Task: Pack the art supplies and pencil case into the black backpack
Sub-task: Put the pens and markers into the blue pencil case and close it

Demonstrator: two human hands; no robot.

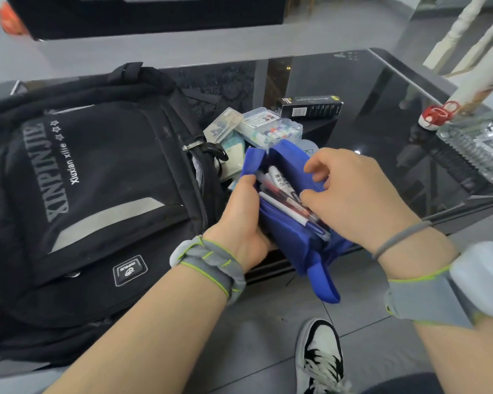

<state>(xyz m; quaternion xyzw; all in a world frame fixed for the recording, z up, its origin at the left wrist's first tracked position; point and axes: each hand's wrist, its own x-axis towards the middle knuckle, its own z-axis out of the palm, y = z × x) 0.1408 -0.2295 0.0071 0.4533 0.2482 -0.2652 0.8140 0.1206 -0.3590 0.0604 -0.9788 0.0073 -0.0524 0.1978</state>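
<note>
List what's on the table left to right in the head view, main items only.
Black backpack → blue pencil case, held open by the left hand and right hand → red-handled scissors → clear ribbed glass tray at the right edge. The small boxes behind the pencil case overlap it, so they are left out.

supplies (pixel 268 129) crowd backpack (pixel 97 180), table (pixel 367 123) right open

Black backpack (pixel 77 200) cut off at left edge. Pens (pixel 288 200) inside blue pencil case (pixel 293 237): lower ends hidden under right hand (pixel 353 194); printing on barrels too small to read. Left hand (pixel 242 220) fingertips hidden behind case edge. Clear paint box (pixel 271 129) label illegible. Shoe (pixel 319 359) cropped at bottom edge.
</note>
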